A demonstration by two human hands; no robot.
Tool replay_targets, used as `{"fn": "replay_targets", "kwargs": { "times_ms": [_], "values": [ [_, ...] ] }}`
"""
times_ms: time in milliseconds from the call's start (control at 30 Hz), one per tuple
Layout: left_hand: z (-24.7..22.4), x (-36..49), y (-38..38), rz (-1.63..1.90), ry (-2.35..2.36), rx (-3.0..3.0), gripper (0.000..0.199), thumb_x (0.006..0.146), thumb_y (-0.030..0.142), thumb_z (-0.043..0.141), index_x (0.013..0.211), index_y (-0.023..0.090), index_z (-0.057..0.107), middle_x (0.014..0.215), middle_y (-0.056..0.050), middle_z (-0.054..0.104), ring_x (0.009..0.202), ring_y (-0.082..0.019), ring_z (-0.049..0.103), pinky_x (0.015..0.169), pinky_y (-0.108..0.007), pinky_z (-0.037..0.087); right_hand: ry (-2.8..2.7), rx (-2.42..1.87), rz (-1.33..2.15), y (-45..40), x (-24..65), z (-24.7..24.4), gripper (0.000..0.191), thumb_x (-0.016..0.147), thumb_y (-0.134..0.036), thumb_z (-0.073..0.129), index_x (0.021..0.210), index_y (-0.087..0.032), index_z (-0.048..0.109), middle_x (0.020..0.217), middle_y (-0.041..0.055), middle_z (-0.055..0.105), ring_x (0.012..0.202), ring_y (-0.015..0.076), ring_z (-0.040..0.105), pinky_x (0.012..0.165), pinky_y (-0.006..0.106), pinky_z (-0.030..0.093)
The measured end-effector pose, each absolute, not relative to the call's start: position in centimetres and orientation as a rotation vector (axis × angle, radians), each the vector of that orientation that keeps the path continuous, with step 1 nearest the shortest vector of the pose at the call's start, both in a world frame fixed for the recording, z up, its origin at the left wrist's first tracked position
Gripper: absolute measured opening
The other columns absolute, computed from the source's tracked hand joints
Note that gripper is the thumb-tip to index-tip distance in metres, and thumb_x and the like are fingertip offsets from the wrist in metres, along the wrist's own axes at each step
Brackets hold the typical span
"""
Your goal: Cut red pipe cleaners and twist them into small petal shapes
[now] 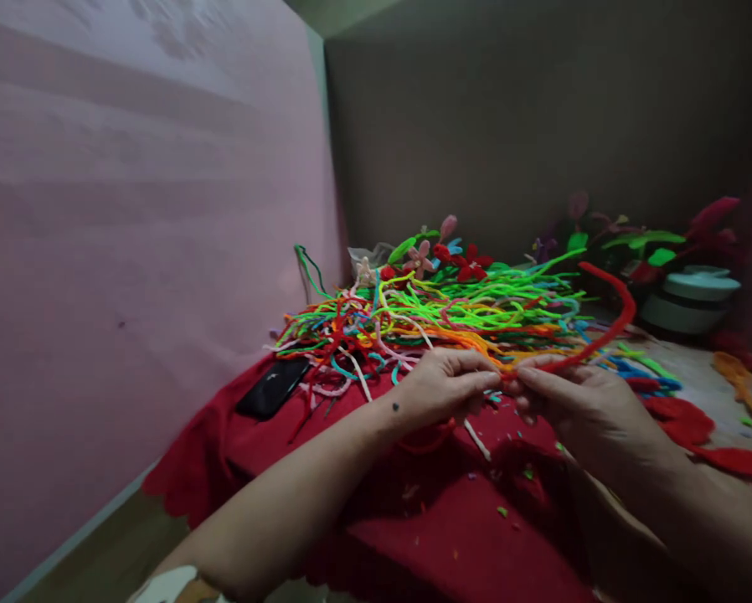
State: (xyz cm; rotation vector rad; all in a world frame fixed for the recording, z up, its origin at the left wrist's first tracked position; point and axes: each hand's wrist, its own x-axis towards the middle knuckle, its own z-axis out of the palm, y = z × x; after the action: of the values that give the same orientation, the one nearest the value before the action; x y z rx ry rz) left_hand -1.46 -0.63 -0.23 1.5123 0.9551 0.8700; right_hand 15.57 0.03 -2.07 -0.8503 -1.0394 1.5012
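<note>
A red pipe cleaner [620, 314] runs between my two hands above the red cloth [439, 536]. My left hand [448, 385] pinches it with thumb and fingers, and a red loop hangs below that hand. Close beside it, my right hand [570, 398] grips the same red piece between thumb and forefinger. The free end curves up and to the right over my right hand. Behind both hands lies a large pile of colourful pipe cleaners [502, 310], with green, orange, red and white strands.
A black phone [273, 389] lies on the cloth at the left. Fuzzy flowers [419, 260] stand behind the pile. At the right are a lidded container [690, 301] and red fuzzy petal shapes [681, 420]. A pink wall [150, 251] borders the left side. Small scraps dot the cloth.
</note>
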Motion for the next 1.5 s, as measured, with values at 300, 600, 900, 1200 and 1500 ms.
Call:
{"fn": "replay_targets", "kwargs": {
  "times_ms": [300,600,900,1200,1500],
  "values": [
    [-0.3,-1.7,-0.1,0.981,0.914,1.54,0.012,0.065,0.021,0.07,0.072,0.012,0.069,0.069,0.0,0.06,0.065,-0.009,0.051,0.066,-0.022,0.039,-1.167,-0.893,1.389,-0.5,15.4,-1.9,0.015,0.057,-0.03,0.08,0.062,-0.019,0.071,0.054,0.0043,0.06,0.051,0.0147,0.051,0.052,0.027,0.041],
    [-0.4,-1.6,0.0,0.992,0.899,1.49,0.014,0.063,0.022,0.072,0.07,0.012,0.066,0.066,0.001,0.059,0.062,-0.009,0.051,0.067,-0.024,0.041,-1.258,-0.999,1.283,-0.4,15.2,-1.6,0.016,0.056,-0.032,0.078,0.057,-0.019,0.068,0.052,0.0039,0.06,0.054,0.0183,0.053,0.059,0.031,0.043],
    [-0.2,-1.7,-0.1,0.951,0.939,1.545,0.009,0.066,0.02,0.069,0.069,0.012,0.067,0.067,0.001,0.06,0.065,-0.009,0.051,0.068,-0.023,0.039,-1.238,-0.97,1.316,0.3,15.6,-2.9,0.019,0.056,-0.032,0.079,0.063,-0.018,0.068,0.054,0.002,0.061,0.053,0.0154,0.054,0.058,0.028,0.043],
    [-0.5,-2.0,0.2,0.699,0.947,1.386,0.024,0.061,0.032,0.072,0.069,0.014,0.059,0.055,0.005,0.052,0.043,-0.003,0.034,0.044,-0.021,0.02,-1.32,-1.004,1.253,-0.1,15.4,-2.6,0.011,0.063,-0.029,0.074,0.063,-0.019,0.068,0.059,0.0035,0.062,0.059,0.0179,0.055,0.063,0.03,0.043],
    [-0.3,-2.0,0.0,0.666,0.866,1.338,0.025,0.061,0.03,0.072,0.066,0.015,0.054,0.051,0.007,0.047,0.037,-0.002,0.033,0.038,-0.02,0.02,-1.273,-0.991,1.317,-0.2,15.4,-2.7,0.012,0.059,-0.028,0.076,0.062,-0.02,0.069,0.059,0.0032,0.062,0.057,0.0164,0.053,0.06,0.029,0.043]
  ]
}}
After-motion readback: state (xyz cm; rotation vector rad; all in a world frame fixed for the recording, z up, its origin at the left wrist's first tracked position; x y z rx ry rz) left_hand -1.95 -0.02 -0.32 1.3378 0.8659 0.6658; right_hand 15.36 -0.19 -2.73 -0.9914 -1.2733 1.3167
